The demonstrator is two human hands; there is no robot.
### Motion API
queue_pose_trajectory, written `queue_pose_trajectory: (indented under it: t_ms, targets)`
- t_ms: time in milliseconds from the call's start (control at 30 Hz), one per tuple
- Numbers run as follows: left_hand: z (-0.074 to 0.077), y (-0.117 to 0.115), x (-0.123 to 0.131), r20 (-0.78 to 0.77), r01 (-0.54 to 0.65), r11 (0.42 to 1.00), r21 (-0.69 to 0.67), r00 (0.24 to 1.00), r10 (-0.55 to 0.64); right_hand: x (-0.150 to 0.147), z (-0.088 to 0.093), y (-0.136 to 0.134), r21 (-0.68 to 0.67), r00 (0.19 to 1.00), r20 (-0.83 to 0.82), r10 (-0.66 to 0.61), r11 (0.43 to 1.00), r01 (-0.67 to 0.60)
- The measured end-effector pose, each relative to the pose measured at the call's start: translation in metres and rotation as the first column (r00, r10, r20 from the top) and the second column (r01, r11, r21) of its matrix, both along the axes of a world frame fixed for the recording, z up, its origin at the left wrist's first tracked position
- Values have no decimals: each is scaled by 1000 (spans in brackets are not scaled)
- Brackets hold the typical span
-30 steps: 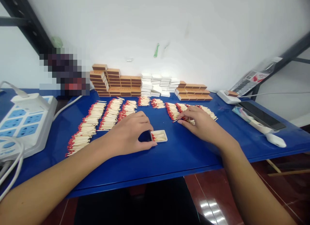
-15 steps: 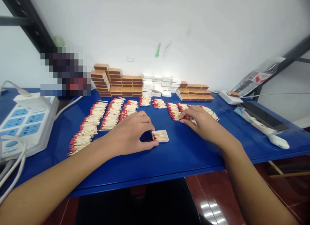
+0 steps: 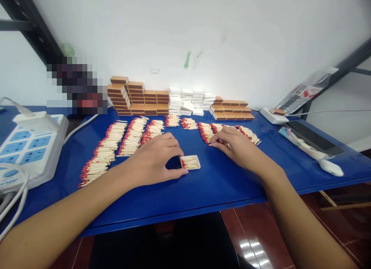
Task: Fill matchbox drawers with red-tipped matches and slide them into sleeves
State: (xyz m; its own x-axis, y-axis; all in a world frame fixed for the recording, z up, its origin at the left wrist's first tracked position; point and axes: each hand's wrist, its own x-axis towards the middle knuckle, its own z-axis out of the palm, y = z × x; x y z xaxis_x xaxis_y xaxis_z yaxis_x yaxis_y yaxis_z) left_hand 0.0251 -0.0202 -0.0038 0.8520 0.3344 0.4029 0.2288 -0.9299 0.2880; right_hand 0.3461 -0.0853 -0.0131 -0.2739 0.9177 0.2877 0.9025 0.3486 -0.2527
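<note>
A wide blue table top stands against a white wall. Across its middle lie long rows of red-headed wooden matches, from the left side to the right, with the red heads turned mostly to the left. On the far left sits a big white power strip with blue sockets. At the wall there are stacks of flat brown matchbox sleeves, and just beside them, to the right, a lower stack of white inner trays. A black phone lies near the right edge.

The left hand rests on the table in front of the rows. Its fingers are curled, and the thumb and fingertips press on the left end of a small white cardboard tray. This tray lies flat on the table between both hands and holds some matches.

The right hand lies palm down on the right part of the rows. Its fingers are drawn close together, with the tips on a few matches there; how many it grips, I cannot tell.
</note>
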Motion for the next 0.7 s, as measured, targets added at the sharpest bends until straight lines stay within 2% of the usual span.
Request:
queue_pose_trajectory:
  t_ms: [233,433,567,700]
  targets:
    - [1,-1,0,4,-1,1000,-12,1000,1,-17,7,-10,-29,999,-37,8,1000,-9]
    - [0,0,0,5,10,1000,1,1000,-10,-66,21,-36,25,996,-60,62,998,-60]
    - [0,0,0,12,20,1000,11,1000,-20,-93,22,-34,52,990,5,144,988,-144]
    - [1,0,1,6,12,1000,5,1000,-12,-83,25,-26,29,993,-43,111,994,-110]
